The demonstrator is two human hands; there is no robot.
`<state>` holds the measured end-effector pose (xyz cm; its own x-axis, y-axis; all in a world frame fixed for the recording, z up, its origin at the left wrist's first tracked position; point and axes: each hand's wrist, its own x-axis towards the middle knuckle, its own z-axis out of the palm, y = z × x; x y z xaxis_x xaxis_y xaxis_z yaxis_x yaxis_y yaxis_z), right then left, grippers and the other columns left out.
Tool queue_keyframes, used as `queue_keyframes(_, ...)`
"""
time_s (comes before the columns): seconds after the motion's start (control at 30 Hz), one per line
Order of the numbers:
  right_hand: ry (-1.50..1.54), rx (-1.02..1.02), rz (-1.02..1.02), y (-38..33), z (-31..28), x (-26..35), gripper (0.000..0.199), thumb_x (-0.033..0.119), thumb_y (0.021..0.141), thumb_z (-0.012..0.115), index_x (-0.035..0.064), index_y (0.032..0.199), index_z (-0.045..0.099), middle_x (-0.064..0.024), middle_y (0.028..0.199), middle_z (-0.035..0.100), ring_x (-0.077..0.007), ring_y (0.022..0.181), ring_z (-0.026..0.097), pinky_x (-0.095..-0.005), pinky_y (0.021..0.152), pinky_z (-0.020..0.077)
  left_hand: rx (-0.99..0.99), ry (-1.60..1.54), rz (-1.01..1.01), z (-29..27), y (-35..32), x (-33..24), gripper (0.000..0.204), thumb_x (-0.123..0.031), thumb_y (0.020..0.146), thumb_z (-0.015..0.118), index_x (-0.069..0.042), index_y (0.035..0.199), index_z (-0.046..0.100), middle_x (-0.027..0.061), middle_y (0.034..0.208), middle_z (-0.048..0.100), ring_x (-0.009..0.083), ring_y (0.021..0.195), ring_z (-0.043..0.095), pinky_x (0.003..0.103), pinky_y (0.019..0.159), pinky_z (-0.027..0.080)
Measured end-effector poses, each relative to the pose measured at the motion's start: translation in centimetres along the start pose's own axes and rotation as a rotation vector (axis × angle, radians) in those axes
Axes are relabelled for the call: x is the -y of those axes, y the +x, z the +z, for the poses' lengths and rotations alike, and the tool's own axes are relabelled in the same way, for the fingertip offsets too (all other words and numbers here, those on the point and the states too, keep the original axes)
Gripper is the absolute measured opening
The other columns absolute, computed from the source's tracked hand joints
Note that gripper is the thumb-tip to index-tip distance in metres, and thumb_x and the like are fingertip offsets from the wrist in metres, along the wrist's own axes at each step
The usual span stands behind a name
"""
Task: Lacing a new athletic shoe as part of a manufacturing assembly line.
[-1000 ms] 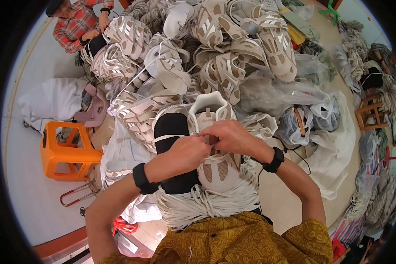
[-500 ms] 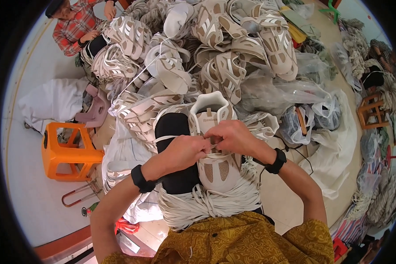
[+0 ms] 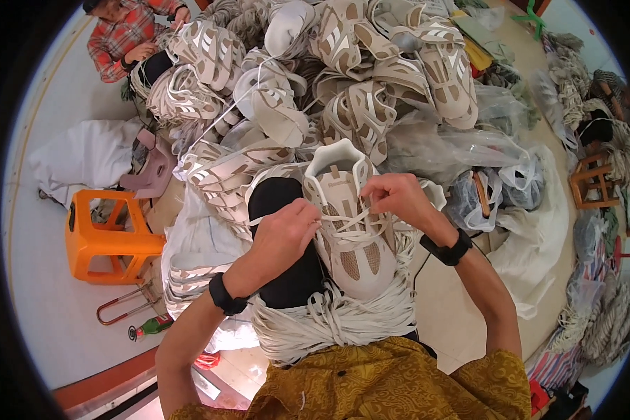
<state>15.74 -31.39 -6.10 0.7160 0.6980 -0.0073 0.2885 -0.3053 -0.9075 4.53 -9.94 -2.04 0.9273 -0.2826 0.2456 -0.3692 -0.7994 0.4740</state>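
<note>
A cream and tan sneaker (image 3: 353,238) rests on my lap, toe toward me, over a dark knee and a thick bundle of white shoelaces (image 3: 336,318). My left hand (image 3: 283,234) pinches a white lace at the shoe's left side. My right hand (image 3: 392,199) grips the lace at the upper right eyelets. Both wrists wear black bands. The lace crosses the shoe's tongue between my hands.
A big heap of similar cream sneakers (image 3: 343,77) fills the floor ahead. An orange plastic stool (image 3: 108,238) stands at left. Another person in a plaid shirt (image 3: 129,38) sits at the far left. Clear plastic bags (image 3: 469,161) and rope bundles (image 3: 609,315) lie at right.
My hands, which met at the shoe's top, have drawn apart, left hand lower left, right hand up right, pulling the lace across the shoe.
</note>
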Motion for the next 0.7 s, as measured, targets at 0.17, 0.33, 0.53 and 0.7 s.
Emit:
queue_keyframes(0.17,-0.162,-0.149,-0.317,-0.3,0.7,0.9,0.025,0.001,0.057,0.063,0.0052,0.082,0.063,-0.0055,0.061,0.056,-0.0184,0.056,0.054,-0.0286,0.053,0.0429,0.089,0.047,0.059,0.6,-0.5,-1.6,0.017,-0.005,0.071,0.061,-0.005,0.086,0.054,0.0085,0.079,0.051,0.0258,0.068,0.056,0.033,0.056,0.045)
queue_keyframes(0.33,0.237,0.016,0.092,-0.1,1.0,3.0,0.026,-0.003,0.057,0.064,0.0031,0.082,0.063,-0.003,0.069,0.057,-0.0133,0.061,0.053,-0.0244,0.058,0.0425,0.187,0.128,0.058,2.2,0.1,-1.7,0.023,-0.006,0.068,0.062,-0.006,0.09,0.055,0.0086,0.077,0.049,0.0265,0.067,0.055,0.035,0.054,0.045)
queue_keyframes(0.53,-0.026,-0.076,-0.176,-2.0,1.4,3.4,0.031,-0.004,0.061,0.064,0.0031,0.09,0.06,-0.0033,0.07,0.058,-0.01,0.062,0.053,-0.0233,0.059,0.0436,0.27,0.115,0.053,2.8,1.0,-0.9,0.01,-0.008,0.069,0.06,-0.007,0.077,0.054,0.0095,0.071,0.047,0.0275,0.067,0.055,0.037,0.057,0.045)
queue_keyframes(0.7,0.124,0.004,-0.004,-2.1,3.3,3.5,0.027,0.0,0.062,0.063,0.0042,0.088,0.058,-0.0052,0.066,0.058,-0.0149,0.061,0.056,-0.0264,0.057,0.0451,0.216,-0.04,-0.037,2.0,0.7,-0.5,0.008,-0.007,0.07,0.059,-0.004,0.076,0.055,0.0102,0.072,0.052,0.0274,0.068,0.056,0.036,0.059,0.046)
